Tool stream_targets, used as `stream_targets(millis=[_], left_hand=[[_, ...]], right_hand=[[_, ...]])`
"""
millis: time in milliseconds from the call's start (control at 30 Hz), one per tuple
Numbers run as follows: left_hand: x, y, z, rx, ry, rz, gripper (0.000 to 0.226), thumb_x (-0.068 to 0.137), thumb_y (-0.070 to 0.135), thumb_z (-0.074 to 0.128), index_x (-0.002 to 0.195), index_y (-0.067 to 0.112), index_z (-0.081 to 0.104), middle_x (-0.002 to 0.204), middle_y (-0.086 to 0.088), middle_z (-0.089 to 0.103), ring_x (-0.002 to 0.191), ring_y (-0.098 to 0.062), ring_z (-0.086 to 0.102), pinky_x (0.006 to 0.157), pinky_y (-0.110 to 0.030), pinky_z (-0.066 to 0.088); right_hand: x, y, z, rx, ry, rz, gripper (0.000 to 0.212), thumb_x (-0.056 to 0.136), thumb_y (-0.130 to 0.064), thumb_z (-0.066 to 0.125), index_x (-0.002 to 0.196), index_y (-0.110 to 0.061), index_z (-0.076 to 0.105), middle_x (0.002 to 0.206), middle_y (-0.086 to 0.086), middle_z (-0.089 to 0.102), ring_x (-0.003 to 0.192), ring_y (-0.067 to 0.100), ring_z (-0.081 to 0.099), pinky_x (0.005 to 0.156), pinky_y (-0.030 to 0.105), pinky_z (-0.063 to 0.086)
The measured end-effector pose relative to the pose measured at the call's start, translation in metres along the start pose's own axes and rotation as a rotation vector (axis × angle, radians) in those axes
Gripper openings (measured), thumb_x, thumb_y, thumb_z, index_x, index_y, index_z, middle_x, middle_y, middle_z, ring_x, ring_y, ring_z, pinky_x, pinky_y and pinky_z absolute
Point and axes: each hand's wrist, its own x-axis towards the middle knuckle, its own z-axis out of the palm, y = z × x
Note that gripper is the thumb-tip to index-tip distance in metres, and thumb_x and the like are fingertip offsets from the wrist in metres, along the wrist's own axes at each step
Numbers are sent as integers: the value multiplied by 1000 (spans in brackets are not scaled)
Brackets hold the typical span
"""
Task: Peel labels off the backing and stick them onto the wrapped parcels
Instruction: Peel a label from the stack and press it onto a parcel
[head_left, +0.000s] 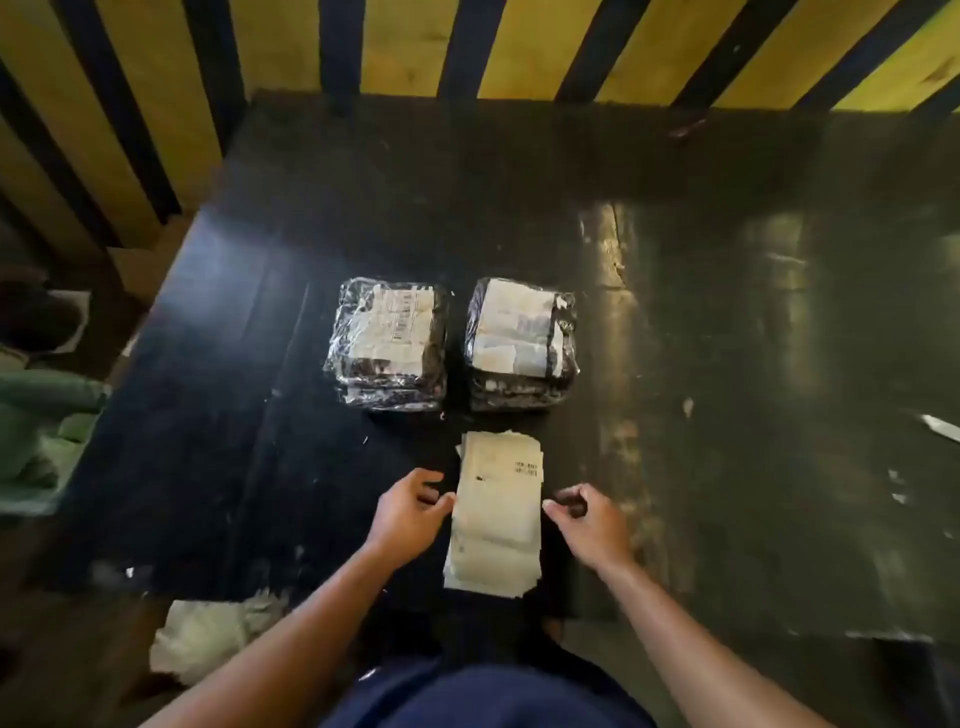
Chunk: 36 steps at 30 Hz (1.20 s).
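Nearest, two bare forearms reach over a dark table (727, 322). Two wrapped parcels, the left parcel (388, 345) and the right parcel (521, 344), sit side by side farther out, each labelled. A label sheet (496, 512) lies between the hands. The left hand (410, 512) and the right hand (589, 522), fingers loosely curled, touch its edges.

dark table (727, 312), crumpled paper (208, 636), slatted wall (415, 47)

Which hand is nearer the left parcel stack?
Left. The left hand sits below the left parcel stack, at the label strip's left edge. The right hand is across the strip, below the right parcel stack.
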Motion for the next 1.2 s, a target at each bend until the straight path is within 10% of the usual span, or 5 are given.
stream_targets(millis=[100, 567, 1100, 1200], left_hand=[[1, 1, 15, 17, 15, -41, 30, 99, 29, 72, 127, 21, 68, 101, 5, 73, 88, -4, 67, 82, -25, 57], [7, 11, 29, 62, 43, -137, 22, 92, 40, 79, 107, 28, 69, 97, 9, 73, 87, -9, 71, 81, -37, 64], [-4, 29, 22, -105, 198, -86, 26, 93, 42, 77, 113, 27, 68, 103, 8, 71, 89, -5, 68, 78, -25, 57], [-18, 53, 11, -288, 8, -26, 33, 95, 49, 71, 119, 27, 69, 112, 6, 73, 103, -9, 69, 79, -21, 53]], right_hand=[[12, -1, 17, 167, -30, 147, 31, 79, -50, 84, 89, -25, 69, 90, -5, 77, 83, 20, 75, 83, 43, 62], [24, -22, 27, 326, -21, 362, 37, 72, -35, 95, 84, -10, 71, 92, 1, 75, 86, 19, 68, 65, 29, 48], [-7, -15, -41, 638, -53, 243, 7, 97, -17, 72, 98, -10, 75, 112, 4, 76, 108, 27, 69, 82, 39, 60], [-27, -40, -47, 674, -138, 96, 7, 96, -16, 73, 101, -13, 77, 111, -4, 80, 111, 19, 70, 101, 43, 56]])
